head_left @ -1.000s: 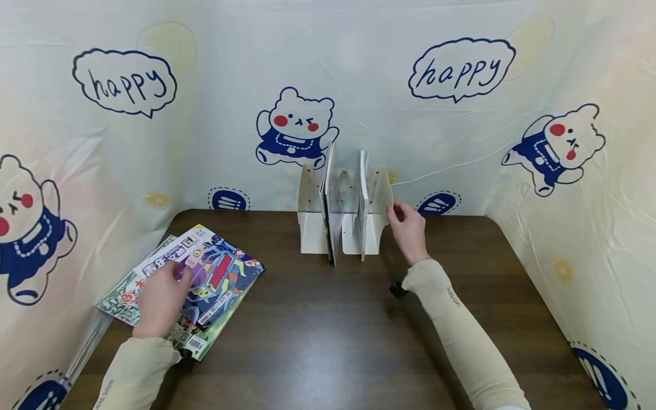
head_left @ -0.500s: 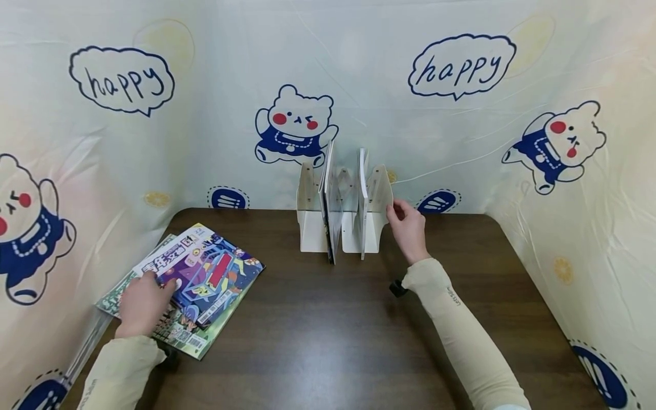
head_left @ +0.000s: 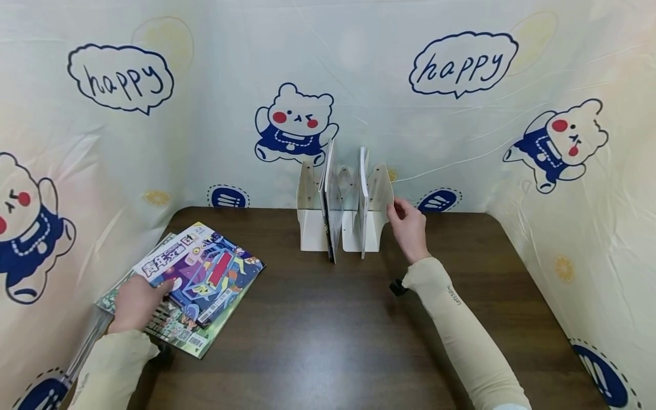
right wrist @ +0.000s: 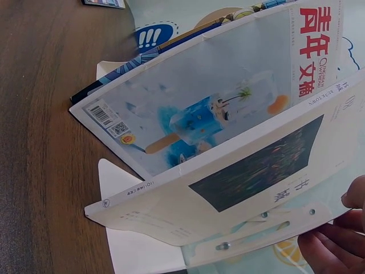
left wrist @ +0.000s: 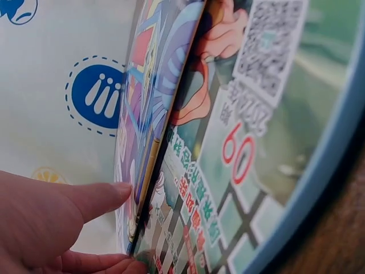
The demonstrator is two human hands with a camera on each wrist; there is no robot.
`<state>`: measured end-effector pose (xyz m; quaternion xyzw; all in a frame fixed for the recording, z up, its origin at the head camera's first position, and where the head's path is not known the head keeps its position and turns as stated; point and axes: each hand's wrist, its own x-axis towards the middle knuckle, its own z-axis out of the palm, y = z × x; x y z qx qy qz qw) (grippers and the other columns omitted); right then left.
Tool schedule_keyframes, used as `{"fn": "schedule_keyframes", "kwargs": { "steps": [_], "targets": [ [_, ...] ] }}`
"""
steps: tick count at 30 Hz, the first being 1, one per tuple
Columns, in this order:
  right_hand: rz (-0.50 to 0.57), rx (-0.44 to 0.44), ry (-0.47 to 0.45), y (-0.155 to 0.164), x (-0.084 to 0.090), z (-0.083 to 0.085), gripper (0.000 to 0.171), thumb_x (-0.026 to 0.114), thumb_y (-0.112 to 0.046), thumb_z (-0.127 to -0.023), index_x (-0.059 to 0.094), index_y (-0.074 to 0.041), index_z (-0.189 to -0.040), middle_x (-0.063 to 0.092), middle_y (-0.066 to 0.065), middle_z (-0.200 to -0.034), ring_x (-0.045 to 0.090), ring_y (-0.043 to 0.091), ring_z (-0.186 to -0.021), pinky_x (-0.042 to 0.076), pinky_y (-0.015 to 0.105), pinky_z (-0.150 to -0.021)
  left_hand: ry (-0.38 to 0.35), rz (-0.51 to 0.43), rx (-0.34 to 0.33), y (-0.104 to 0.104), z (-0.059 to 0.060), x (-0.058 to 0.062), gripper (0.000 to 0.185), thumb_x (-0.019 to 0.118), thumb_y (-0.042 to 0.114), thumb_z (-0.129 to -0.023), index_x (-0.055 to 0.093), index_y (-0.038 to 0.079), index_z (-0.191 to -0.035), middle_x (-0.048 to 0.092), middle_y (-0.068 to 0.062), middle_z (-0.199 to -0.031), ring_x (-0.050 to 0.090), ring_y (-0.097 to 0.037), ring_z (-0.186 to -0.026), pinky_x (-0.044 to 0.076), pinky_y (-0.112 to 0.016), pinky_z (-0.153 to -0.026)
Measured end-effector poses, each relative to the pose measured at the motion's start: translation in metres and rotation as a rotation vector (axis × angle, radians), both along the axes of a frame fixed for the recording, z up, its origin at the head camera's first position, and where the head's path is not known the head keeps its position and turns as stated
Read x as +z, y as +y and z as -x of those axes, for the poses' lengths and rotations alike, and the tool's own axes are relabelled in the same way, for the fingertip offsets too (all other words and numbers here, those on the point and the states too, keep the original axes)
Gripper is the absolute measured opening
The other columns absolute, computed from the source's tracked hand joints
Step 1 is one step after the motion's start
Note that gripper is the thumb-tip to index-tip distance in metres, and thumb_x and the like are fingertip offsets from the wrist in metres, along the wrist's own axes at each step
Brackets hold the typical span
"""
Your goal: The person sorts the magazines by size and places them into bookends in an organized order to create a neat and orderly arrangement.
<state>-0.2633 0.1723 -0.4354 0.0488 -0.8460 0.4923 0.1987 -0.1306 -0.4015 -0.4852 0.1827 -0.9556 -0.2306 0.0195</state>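
Observation:
At the table's left, my left hand pinches the near-left edge of a purple-blue magazine, its thumb over the cover in the left wrist view. Beneath lies a larger green magazine, partly covered. At the back centre stands a white metal book rack. My right hand holds the rack's right side panel between thumb and curled fingers. Two upright groups lean in the rack: a magazine with an ice-lolly cover beside a dark-edged one, and a cream magazine nearer the right panel.
A brown wooden table lies under everything. Pale patterned sheeting hangs close behind the rack and along both sides. A white cord runs along the back sheeting toward the rack.
My left hand has slid left and toward me over the magazine cover to its near-left edge. The right hand keeps its hold on the rack, and the magazines lie as before.

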Motion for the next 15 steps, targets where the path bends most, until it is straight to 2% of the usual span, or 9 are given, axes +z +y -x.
{"fn": "schedule_keyframes", "kwargs": {
  "steps": [4, 11, 15],
  "targets": [
    [-0.004, -0.006, 0.001, 0.0003, -0.0006, 0.0007, 0.030, 0.063, -0.018, -0.105, 0.071, 0.001, -0.126, 0.074, 0.019, -0.113, 0.071, 0.030, -0.096, 0.059, 0.039, -0.077, -0.027, -0.018, 0.005, -0.0019, 0.0027, 0.0028, 0.064, 0.068, 0.035, -0.098, 0.056, -0.027, -0.106, 0.064, -0.034, -0.083, 0.058, -0.035, -0.068, 0.042, -0.037, -0.052],
    [-0.007, -0.009, -0.001, -0.0009, -0.0010, 0.0006, 0.030, 0.063, -0.020, -0.105, 0.072, 0.000, -0.125, 0.074, 0.019, -0.112, 0.071, 0.029, -0.094, 0.057, 0.031, -0.075, -0.095, 0.010, -0.047, -0.0069, 0.0043, 0.0044, 0.067, 0.062, 0.045, -0.101, 0.061, -0.021, -0.093, 0.063, -0.026, -0.075, 0.055, -0.031, -0.065, 0.042, -0.037, -0.056],
    [-0.003, -0.011, 0.000, -0.0008, 0.0003, 0.0003, 0.029, 0.063, -0.018, -0.104, 0.072, -0.001, -0.126, 0.074, 0.018, -0.112, 0.071, 0.029, -0.093, 0.057, 0.029, -0.074, -0.121, 0.007, -0.052, -0.0064, 0.0058, 0.0060, 0.071, 0.061, 0.052, -0.100, 0.061, -0.019, -0.091, 0.062, -0.022, -0.073, 0.055, -0.030, -0.065, 0.041, -0.036, -0.057]
  ]
}}
